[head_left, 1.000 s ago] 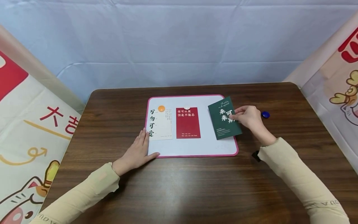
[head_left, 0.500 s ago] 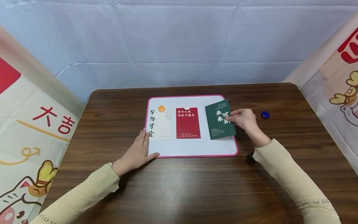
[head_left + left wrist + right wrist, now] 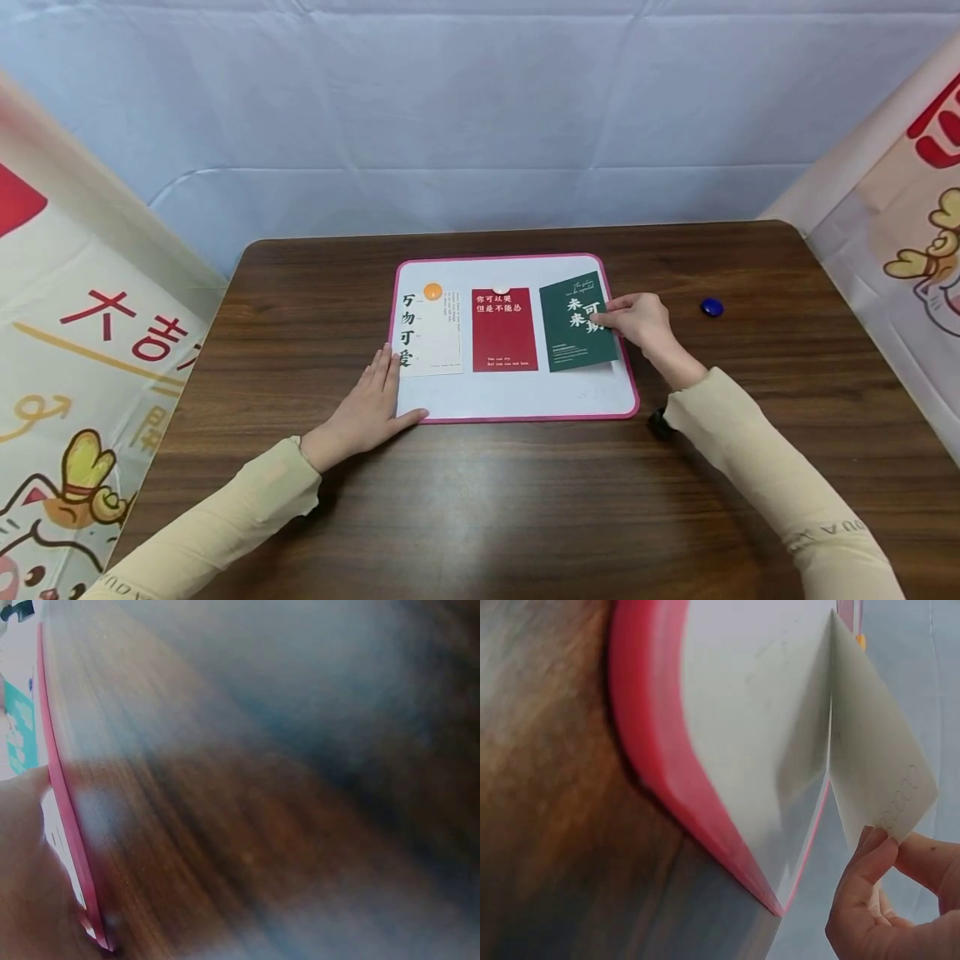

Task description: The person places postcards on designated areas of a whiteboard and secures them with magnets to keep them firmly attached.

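Note:
A whiteboard (image 3: 517, 398) with a pink rim lies on the table. My left hand (image 3: 363, 410) rests at its lower left corner, fingers straight, thumb along the front rim. Between thumb and fingers, my right hand (image 3: 643, 323) pinches the right edge of a dark green card (image 3: 573, 337) with white lettering. That card is over the board's right part; in the right wrist view its pale back (image 3: 874, 742) shows, tilted up, with its far edge close to the board. To its left lie a red card (image 3: 504, 337) under a white round magnet (image 3: 501, 289) and a white card (image 3: 438, 346) under an orange magnet (image 3: 432, 291).
A blue round magnet (image 3: 712, 307) lies on the brown wooden table (image 3: 480, 508), right of the board. Something small and black (image 3: 660, 423) shows by the right sleeve. Pale cloth (image 3: 480, 117) hangs behind the table, with printed banners at both sides.
My right hand has moved left with the green card, bringing it further over the board, beside the red card. The card has turned nearer upright. My left hand has stayed in place.

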`<state>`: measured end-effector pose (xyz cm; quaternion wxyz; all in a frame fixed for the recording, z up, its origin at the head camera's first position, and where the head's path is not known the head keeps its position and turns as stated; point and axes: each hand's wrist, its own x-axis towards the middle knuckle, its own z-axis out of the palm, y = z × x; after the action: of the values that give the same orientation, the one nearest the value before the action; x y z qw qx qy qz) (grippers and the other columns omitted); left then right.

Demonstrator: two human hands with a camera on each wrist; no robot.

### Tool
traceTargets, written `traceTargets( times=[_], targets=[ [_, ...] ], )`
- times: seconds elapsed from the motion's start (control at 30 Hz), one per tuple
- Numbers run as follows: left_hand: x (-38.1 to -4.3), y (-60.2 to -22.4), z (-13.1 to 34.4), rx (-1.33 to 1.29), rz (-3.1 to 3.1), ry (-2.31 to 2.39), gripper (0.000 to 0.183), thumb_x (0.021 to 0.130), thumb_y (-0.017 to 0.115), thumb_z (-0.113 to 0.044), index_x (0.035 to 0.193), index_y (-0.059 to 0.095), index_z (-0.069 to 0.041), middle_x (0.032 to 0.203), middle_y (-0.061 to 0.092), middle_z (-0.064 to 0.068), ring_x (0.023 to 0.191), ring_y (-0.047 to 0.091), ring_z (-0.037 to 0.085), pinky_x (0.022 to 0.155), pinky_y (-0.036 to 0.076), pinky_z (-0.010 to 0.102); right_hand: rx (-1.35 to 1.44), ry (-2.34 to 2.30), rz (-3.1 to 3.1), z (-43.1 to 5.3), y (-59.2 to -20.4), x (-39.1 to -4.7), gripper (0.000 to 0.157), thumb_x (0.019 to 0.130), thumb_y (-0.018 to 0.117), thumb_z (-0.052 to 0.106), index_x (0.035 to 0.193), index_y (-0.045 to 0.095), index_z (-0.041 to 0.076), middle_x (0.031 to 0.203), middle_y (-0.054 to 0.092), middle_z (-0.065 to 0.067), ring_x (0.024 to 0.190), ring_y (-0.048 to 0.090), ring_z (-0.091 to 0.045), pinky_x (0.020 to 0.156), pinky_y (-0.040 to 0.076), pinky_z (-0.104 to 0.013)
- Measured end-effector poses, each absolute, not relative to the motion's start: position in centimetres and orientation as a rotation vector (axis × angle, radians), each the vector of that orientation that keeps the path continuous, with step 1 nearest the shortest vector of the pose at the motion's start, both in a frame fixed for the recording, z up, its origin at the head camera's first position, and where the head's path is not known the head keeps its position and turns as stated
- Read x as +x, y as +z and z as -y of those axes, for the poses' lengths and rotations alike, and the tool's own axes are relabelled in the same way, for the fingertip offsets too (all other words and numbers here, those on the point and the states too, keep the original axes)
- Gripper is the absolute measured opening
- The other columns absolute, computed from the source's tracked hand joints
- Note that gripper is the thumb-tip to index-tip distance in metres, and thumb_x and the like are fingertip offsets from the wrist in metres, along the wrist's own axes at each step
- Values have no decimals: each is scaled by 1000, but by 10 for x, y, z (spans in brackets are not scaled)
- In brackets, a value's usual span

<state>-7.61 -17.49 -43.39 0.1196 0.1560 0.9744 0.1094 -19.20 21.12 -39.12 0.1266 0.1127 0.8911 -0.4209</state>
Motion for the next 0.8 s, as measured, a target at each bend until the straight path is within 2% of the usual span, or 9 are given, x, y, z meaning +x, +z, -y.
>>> traceTargets(
  times=[0.13,0.27,0.47,0.67,0.8],
  targets=[
    [-77,-435,176,455,-2842,324,99,85,41,-65,143,6,7,150,-3,22,138,1,34,108,17,46,321,-1195,-2615,-208,-394,-194,43,78,72,28,104,62,-4,95,64,-18,65,57,-10,61,50,-25],
    [-78,-435,176,459,-2840,326,98,85,41,-64,143,6,7,150,-3,22,138,1,34,108,16,46,316,-1127,-2656,-206,-396,-195,42,77,73,28,101,63,-4,93,64,-19,69,55,-14,55,45,-22],
    [-78,-435,176,450,-2834,325,99,85,41,-65,143,5,7,150,-3,22,138,1,33,108,16,45,292,-1053,-2695,-205,-398,-196,40,77,73,27,99,63,-5,97,62,-20,79,54,-21,56,43,-23],
    [-76,-432,174,437,-2834,322,99,85,42,-64,143,5,7,150,-3,21,138,1,33,108,16,46,272,-1033,-2694,-207,-400,-198,41,77,73,25,100,61,-6,98,60,-22,74,56,-20,54,43,-21],
    [-74,-430,173,432,-2836,319,99,85,43,-64,143,5,6,150,-3,21,138,1,33,108,17,46,255,-1000,-2703,-207,-400,-198,41,77,74,25,100,59,-6,97,59,-22,77,54,-22,55,43,-23]
  ],
)
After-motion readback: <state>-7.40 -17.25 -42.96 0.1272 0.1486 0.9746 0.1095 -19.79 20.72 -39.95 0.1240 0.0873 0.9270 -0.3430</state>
